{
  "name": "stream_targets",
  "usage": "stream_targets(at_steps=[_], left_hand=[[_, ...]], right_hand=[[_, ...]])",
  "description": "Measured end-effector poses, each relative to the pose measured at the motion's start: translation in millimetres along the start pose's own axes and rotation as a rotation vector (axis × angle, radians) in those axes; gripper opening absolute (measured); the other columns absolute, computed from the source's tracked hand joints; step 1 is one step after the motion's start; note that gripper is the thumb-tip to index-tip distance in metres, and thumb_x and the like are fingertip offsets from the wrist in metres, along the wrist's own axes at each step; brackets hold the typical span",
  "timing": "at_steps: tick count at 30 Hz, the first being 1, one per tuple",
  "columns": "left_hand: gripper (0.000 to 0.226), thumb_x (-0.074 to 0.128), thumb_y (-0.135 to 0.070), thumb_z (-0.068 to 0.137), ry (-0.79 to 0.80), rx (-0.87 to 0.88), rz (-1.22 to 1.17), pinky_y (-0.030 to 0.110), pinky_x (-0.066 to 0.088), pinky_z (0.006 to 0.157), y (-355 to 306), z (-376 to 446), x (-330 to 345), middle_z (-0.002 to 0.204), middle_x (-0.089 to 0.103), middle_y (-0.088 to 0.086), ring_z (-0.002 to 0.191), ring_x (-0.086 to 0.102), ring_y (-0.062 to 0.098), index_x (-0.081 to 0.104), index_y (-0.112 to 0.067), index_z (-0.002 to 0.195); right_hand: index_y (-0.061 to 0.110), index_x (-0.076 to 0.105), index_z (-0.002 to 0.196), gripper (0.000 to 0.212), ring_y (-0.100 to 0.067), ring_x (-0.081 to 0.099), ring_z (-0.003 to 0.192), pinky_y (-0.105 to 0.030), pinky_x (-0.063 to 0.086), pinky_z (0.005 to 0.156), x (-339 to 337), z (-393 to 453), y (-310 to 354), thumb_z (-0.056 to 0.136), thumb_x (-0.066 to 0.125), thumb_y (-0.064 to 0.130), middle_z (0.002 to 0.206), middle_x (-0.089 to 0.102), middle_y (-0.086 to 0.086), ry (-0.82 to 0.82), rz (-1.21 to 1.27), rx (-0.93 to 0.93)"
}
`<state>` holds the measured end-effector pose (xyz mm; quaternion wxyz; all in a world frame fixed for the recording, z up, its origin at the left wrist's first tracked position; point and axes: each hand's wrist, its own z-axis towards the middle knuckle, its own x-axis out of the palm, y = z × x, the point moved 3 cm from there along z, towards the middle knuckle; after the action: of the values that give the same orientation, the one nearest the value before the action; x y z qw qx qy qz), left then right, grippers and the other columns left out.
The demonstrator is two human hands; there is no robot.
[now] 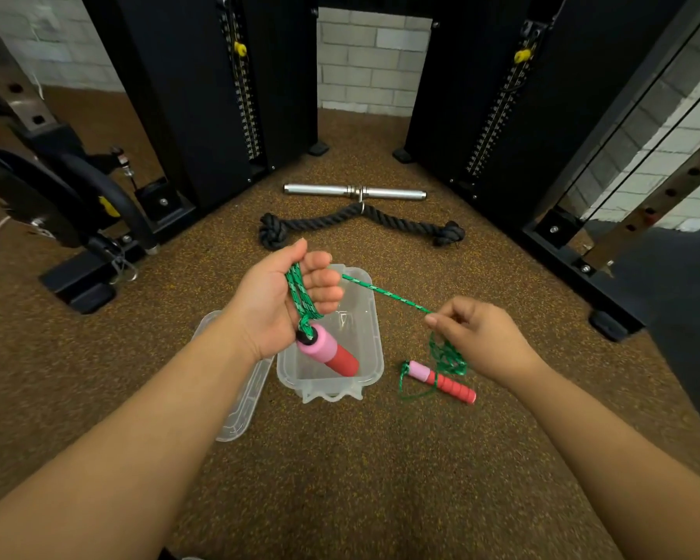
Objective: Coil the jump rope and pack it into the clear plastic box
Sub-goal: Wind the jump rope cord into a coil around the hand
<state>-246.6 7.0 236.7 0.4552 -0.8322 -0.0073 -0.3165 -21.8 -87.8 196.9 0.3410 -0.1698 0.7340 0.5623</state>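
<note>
My left hand (285, 295) is closed around several loops of the green jump rope (384, 293), held above the clear plastic box (370, 353). One pink and red handle (328, 349) hangs from that hand over the box. A taut stretch of rope runs rightward to my right hand (479, 337), which pinches it between its fingertips. Below that hand, loose rope tangles on the floor beside the second handle (445, 381), which lies to the right of the box.
The clear lid (239, 402) lies on the speckled brown floor left of the box. A black rope attachment (360, 226) and a metal bar (354, 192) lie further ahead. Black gym machine frames (186, 95) stand on both sides.
</note>
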Motion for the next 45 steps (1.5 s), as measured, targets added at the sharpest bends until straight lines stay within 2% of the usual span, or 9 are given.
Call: stream_targets(at_steps=[4, 7, 10, 13, 20, 23, 29, 33, 45], left_hand=[[0.054, 0.039, -0.033, 0.099, -0.001, -0.009, 0.017, 0.019, 0.049, 0.045, 2.0, 0.2, 2.3, 0.051, 0.063, 0.000, 0.044, 0.060, 0.012, 0.068, -0.015, 0.056], [0.055, 0.039, -0.033, 0.099, 0.011, -0.011, 0.022, 0.019, 0.050, 0.045, 2.6, 0.6, 6.3, 0.051, 0.064, 0.001, 0.044, 0.061, 0.013, 0.069, -0.015, 0.056], [0.058, 0.037, -0.032, 0.099, 0.091, -0.023, 0.072, 0.020, 0.051, 0.047, 4.7, -0.4, 16.7, 0.049, 0.065, 0.003, 0.043, 0.063, 0.015, 0.069, -0.013, 0.055], [0.053, 0.039, -0.033, 0.094, 0.276, -0.111, 0.211, 0.023, 0.052, 0.052, 15.2, -7.5, 35.1, 0.051, 0.067, 0.005, 0.045, 0.065, 0.016, 0.071, -0.012, 0.058], [0.045, 0.044, -0.036, 0.082, 0.406, -0.253, 0.261, 0.023, 0.053, 0.050, 28.9, -20.0, 48.2, 0.053, 0.069, 0.008, 0.046, 0.067, 0.017, 0.072, -0.011, 0.059], [0.050, 0.041, -0.032, 0.093, 0.262, -0.157, 0.145, 0.022, 0.053, 0.050, 16.5, -15.3, 30.9, 0.054, 0.069, 0.005, 0.046, 0.067, 0.015, 0.074, -0.011, 0.061], [0.055, 0.027, -0.041, 0.100, 0.068, 0.007, -0.115, 0.026, 0.057, 0.073, -1.2, -0.6, 6.7, 0.090, 0.076, 0.011, 0.080, 0.074, 0.019, 0.069, -0.005, 0.102], [0.086, 0.017, -0.067, 0.091, 0.032, -0.065, 0.029, 0.038, 0.052, 0.088, 5.7, 2.9, -0.7, 0.111, 0.069, 0.023, 0.103, 0.069, 0.030, 0.061, 0.003, 0.116], [0.121, -0.010, -0.080, 0.074, 0.350, -0.320, 0.600, 0.040, 0.049, 0.083, 32.8, -10.2, 18.7, 0.099, 0.067, 0.033, 0.087, 0.069, 0.037, 0.066, 0.008, 0.107]], right_hand=[[0.017, 0.065, 0.088, 0.017, -0.019, 0.051, 0.061, -0.038, 0.049, 0.068, 3.6, 2.6, -12.0, 0.097, 0.051, 0.020, 0.062, 0.057, 0.003, 0.140, 0.383, 0.131], [0.022, 0.063, 0.090, 0.016, -0.009, 0.046, 0.054, -0.027, 0.046, 0.056, 2.8, 1.7, -9.7, 0.097, 0.050, 0.027, 0.070, 0.059, 0.006, 0.119, 0.001, 0.050], [0.036, 0.059, 0.114, 0.022, -0.007, 0.060, 0.104, -0.038, 0.042, 0.103, 15.5, -2.2, -2.1, 0.093, 0.055, 0.035, 0.119, 0.065, 0.010, 0.240, -0.439, -0.066], [0.035, 0.037, 0.142, 0.065, -0.008, 0.037, 0.136, -0.036, 0.022, 0.118, 27.8, -7.9, 22.5, 0.083, 0.065, 0.038, 0.148, 0.042, 0.008, 0.313, -0.117, -0.156], [-0.008, 0.056, 0.109, 0.020, -0.035, 0.062, 0.086, -0.042, 0.050, 0.086, 34.4, -13.0, 54.0, 0.098, 0.042, 0.001, 0.102, 0.062, -0.032, 0.362, 0.431, -0.215], [0.018, 0.062, 0.088, 0.026, -0.023, 0.053, 0.059, -0.041, 0.048, 0.066, 31.1, -14.4, 39.0, 0.101, 0.040, 0.015, 0.066, 0.055, -0.007, 0.278, 0.379, -0.169], [0.026, 0.049, 0.102, 0.028, -0.025, 0.063, 0.090, -0.033, 0.046, 0.074, 54.2, -46.2, 53.2, 0.101, 0.025, 0.042, 0.100, 0.065, -0.003, 0.422, -0.591, -0.532], [0.025, 0.039, 0.083, 0.030, -0.026, 0.059, 0.074, -0.034, 0.041, 0.063, 47.6, -61.1, 96.3, 0.098, 0.025, 0.046, 0.082, 0.063, -0.001, 0.293, -0.457, -0.771], [0.014, 0.057, 0.069, 0.035, -0.001, 0.047, 0.056, -0.015, 0.036, 0.054, -10.5, -26.6, 96.1, 0.097, 0.047, 0.032, 0.058, 0.050, 0.013, 0.005, 0.158, -0.451]])
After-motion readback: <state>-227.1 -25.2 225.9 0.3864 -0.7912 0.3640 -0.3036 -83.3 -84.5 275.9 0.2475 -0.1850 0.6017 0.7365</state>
